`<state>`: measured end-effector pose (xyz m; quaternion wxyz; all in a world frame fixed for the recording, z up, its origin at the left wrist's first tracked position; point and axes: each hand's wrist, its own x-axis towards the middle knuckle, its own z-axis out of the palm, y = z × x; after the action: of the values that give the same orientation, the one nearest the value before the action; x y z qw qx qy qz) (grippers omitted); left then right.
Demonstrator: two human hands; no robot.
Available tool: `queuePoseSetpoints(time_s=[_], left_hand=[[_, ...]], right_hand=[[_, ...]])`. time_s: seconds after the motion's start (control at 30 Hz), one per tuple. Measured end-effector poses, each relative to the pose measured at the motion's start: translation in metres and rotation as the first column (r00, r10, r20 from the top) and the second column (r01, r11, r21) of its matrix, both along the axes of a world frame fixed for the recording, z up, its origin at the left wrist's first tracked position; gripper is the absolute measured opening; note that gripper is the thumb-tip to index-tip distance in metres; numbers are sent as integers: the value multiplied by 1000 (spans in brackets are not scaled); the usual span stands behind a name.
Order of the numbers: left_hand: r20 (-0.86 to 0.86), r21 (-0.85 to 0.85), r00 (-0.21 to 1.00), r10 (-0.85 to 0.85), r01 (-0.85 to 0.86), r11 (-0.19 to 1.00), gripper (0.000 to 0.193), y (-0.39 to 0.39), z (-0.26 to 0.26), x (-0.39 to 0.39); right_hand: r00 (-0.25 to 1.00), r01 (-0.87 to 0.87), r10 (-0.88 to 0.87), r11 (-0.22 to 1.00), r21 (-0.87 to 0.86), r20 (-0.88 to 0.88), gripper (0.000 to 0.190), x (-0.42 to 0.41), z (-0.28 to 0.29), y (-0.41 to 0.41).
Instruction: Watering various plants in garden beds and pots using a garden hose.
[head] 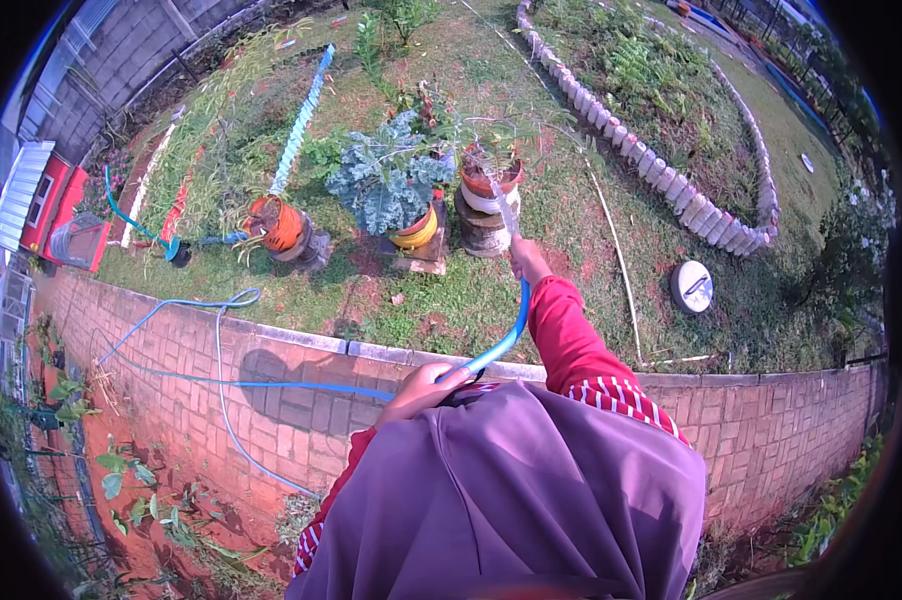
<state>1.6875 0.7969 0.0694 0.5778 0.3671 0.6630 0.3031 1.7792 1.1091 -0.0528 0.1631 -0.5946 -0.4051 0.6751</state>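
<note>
My right hand (528,259) is stretched forward and grips a blue garden hose (507,341) close to its outlet. A stream of water (502,201) leaves the hose towards a plant in an orange-rimmed pot (512,178), which stands on a round stone pedestal (484,229). Nearer my body, my left hand (423,384) is closed around a lower stretch of the same hose. To the left of the stream, a blue-green curly kale plant (391,174) grows in a yellow pot (415,231). An orange pot (277,225) sits farther left on another pedestal.
The hose trails left over the brick path (316,435), with a loop (235,300) at the concrete kerb (391,352). Beyond lie grass and a bed edged with upright bottles (650,165). A round concrete lid (692,287) with a handle rests on the grass at right.
</note>
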Motion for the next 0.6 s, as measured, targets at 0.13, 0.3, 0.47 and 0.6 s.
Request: queuePoseSetpoints(time_s=[0.13, 0.3, 0.47, 0.6], left_hand=[[92, -61, 993, 76, -70, 996, 33, -5, 0, 3], [104, -77, 983, 154, -147, 986, 33, -19, -28, -1], [119, -42, 979, 163, -160, 986, 38, -25, -53, 3], [19, 24, 984, 177, -177, 984, 42, -33, -76, -2]], right_hand=[[999, 35, -35, 998, 42, -6, 41, 5, -5, 3], [999, 29, -30, 1000, -7, -27, 39, -1, 1, -1], [999, 49, -49, 999, 14, -4, 36, 0, -12, 0], [999, 52, -52, 999, -2, -1, 35, -5, -14, -1]])
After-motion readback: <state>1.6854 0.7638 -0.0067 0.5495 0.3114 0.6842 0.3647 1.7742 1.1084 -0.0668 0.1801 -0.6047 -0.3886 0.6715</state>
